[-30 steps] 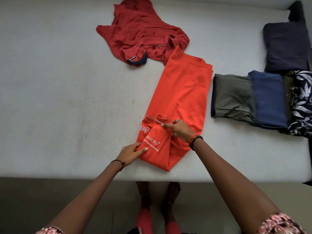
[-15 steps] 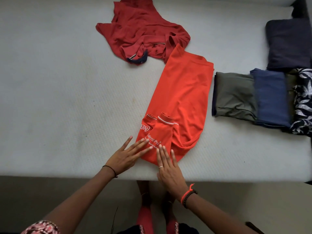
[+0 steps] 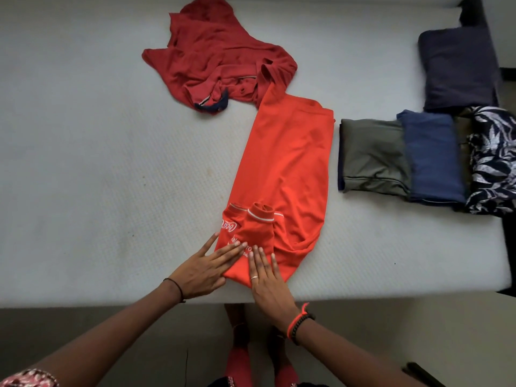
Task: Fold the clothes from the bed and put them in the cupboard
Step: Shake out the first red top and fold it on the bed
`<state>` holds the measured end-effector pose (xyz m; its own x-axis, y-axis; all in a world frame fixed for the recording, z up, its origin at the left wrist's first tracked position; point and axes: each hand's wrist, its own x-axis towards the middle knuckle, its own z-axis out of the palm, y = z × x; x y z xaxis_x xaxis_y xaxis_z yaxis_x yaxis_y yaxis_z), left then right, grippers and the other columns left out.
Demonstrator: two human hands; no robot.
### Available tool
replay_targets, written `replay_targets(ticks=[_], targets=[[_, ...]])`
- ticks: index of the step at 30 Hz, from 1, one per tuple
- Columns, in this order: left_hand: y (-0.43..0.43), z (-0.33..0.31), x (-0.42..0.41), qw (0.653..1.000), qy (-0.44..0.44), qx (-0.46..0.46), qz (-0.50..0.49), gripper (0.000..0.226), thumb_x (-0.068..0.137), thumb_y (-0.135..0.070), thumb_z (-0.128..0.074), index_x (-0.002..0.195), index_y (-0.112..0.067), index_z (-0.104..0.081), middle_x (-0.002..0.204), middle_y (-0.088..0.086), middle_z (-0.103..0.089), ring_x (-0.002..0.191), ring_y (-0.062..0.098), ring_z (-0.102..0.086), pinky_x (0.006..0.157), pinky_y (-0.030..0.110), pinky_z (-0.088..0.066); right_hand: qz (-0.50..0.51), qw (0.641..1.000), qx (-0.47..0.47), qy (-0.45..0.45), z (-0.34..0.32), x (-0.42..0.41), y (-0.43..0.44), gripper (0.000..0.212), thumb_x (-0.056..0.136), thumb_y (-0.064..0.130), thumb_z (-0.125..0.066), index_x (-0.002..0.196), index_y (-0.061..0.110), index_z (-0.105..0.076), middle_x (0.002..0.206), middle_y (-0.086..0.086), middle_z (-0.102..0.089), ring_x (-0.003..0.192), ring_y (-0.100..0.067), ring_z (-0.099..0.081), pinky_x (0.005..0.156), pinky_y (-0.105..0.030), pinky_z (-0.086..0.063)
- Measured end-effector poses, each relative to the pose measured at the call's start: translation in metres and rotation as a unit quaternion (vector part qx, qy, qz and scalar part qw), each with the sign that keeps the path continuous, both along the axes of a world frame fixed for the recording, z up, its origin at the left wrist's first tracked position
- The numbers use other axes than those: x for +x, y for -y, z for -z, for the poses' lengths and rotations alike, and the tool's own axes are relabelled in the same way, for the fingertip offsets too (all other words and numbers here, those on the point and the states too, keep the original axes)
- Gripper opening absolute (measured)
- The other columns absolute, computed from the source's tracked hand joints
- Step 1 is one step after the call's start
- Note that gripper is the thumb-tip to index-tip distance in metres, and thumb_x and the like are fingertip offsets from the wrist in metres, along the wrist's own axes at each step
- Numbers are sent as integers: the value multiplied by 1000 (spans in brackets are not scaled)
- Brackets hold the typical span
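Observation:
An orange shirt (image 3: 290,169) lies lengthwise on the white mattress (image 3: 97,169), folded into a long strip with both sleeves turned in at its near end. My left hand (image 3: 203,269) rests flat on the shirt's near left corner, fingers straight. My right hand (image 3: 268,280) lies flat beside it on the near edge, fingers straight too. A crumpled dark red polo shirt (image 3: 217,60) sits unfolded at the far side, touching the orange shirt's far end.
Folded clothes lie in a row at the right: an olive piece (image 3: 371,157), a blue piece (image 3: 432,160), a leaf-print piece (image 3: 494,160) and a dark navy piece (image 3: 458,68) behind them. The mattress edge runs just under my hands, with floor and my feet below.
My right hand left the sleeve area and came back to the shirt's near edge. Both hands now lie flat side by side there, and the sleeves stay folded in.

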<state>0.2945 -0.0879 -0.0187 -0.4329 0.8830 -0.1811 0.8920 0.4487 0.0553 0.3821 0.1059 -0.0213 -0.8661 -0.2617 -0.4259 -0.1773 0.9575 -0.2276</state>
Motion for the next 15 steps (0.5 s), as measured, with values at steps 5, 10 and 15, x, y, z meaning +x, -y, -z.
replay_targets(ticks=[5, 10, 15], targets=[[4, -22, 27, 996, 66, 30, 57, 69, 82, -46, -47, 144, -15, -38, 154, 5, -28, 142, 16, -26, 112, 55, -12, -37, 999, -18, 21, -16, 50, -3, 78, 72, 21, -39, 144, -5, -24, 141, -21, -45, 137, -33, -35, 111, -46, -7], [-15, -41, 11, 984, 121, 110, 62, 53, 100, -41, -29, 147, -16, -31, 155, -3, -25, 142, 8, -22, 114, 49, -11, -45, 998, 2, 50, -21, 72, -10, 105, 62, 27, -48, 146, -6, 5, 142, -18, -37, 146, -30, 4, 110, -44, -4], [-48, -29, -18, 960, 276, 44, 1, 67, 98, -51, 2, 139, -26, -44, 148, -15, -36, 139, -1, -23, 116, 43, -7, -10, 991, -18, 131, -17, 82, -1, 119, 52, 37, -57, 149, -4, 0, 148, -18, -24, 146, -31, 7, 110, -42, -17]])
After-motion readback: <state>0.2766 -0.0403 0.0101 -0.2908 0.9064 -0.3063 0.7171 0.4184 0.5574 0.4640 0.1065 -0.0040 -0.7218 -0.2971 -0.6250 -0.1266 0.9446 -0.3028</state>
